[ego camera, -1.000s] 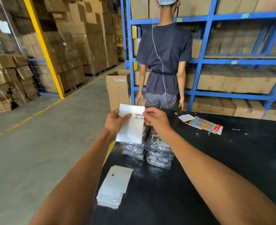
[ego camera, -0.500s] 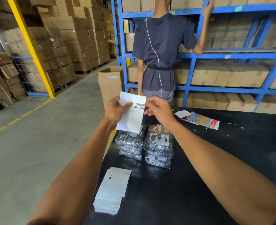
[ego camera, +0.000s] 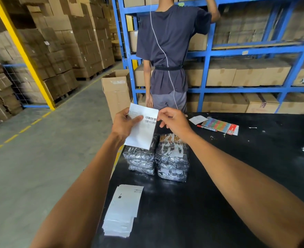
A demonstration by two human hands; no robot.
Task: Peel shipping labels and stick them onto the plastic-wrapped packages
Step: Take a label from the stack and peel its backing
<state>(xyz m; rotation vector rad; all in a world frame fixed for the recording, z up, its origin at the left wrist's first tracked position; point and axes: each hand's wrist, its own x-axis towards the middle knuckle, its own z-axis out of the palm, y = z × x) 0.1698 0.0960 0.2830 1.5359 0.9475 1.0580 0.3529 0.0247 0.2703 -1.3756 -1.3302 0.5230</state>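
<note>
Head view: left hand [ego camera: 123,125] grips a shipping label [ego camera: 141,130] above the wrapped packages [ego camera: 156,156]; right hand [ego camera: 174,120] fingers pinch its two-o'clock corner over the black bench [ego camera: 219,176].

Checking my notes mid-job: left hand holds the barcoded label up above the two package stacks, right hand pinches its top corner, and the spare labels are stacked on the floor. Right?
Not quite. The spare labels are stacked on the black table, near its left edge, not on the floor; the head view shows it. The rest holds: left hand holds the barcoded label above the package stacks, right hand at its top corner.
</note>
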